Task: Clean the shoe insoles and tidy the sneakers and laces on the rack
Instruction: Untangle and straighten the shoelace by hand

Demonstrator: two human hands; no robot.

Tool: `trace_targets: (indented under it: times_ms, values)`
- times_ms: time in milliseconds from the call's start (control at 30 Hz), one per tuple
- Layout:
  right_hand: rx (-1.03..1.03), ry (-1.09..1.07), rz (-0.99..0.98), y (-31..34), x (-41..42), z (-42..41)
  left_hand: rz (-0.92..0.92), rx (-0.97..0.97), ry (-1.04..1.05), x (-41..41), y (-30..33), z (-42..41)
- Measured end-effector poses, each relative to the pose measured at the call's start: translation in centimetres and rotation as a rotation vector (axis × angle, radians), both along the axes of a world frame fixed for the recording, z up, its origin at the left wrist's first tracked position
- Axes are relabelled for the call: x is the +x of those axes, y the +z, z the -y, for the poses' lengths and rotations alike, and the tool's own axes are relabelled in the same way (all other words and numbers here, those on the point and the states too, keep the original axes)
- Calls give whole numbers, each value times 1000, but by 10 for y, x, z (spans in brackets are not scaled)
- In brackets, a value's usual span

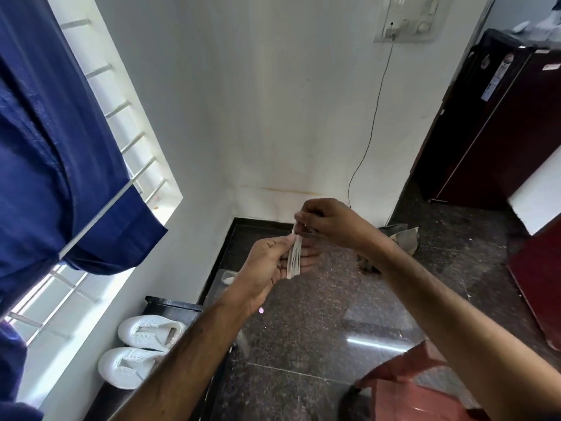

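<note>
- A person's left hand (274, 262), palm up at frame centre, holds a folded bundle of white laces (294, 259), thumb pinning it across the fingers.
- The right hand (326, 224), at 1 o'clock from the left, pinches the bundle's top end.
- Two white sneakers (142, 347) sit side by side on a dark rack (173, 308) at 8 o'clock, under the window.
- A maroon fridge (498, 123) at 2 o'clock carries stickers; their writing is too blurred to read.
</note>
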State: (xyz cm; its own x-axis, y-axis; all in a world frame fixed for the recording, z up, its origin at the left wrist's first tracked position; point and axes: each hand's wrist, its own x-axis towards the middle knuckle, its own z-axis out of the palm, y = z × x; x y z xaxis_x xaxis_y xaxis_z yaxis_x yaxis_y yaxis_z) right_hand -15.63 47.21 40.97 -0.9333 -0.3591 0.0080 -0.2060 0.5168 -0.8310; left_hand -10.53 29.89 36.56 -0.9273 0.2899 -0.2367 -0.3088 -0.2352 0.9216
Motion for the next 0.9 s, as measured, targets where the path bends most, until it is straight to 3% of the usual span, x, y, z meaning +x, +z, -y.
trace_targets:
  times_ms: [67,200,433,633,900]
  values:
    - [89,-16,-171,5,14,7,-2,13,125,-3,-1,-2]
    - [-92,-65,-230,-19,56,22,-7,33,356,-7,-6,-6]
    - [-756,-213,360,-76,67,17,26,355,343,-11,-11,-15]
    - [-897,-181,660,-86,42,-3,-29,496,307,-20,-9,-31]
    - [-1029,-71,707,-80,-1,-25,43,412,533,-41,-3,-56]
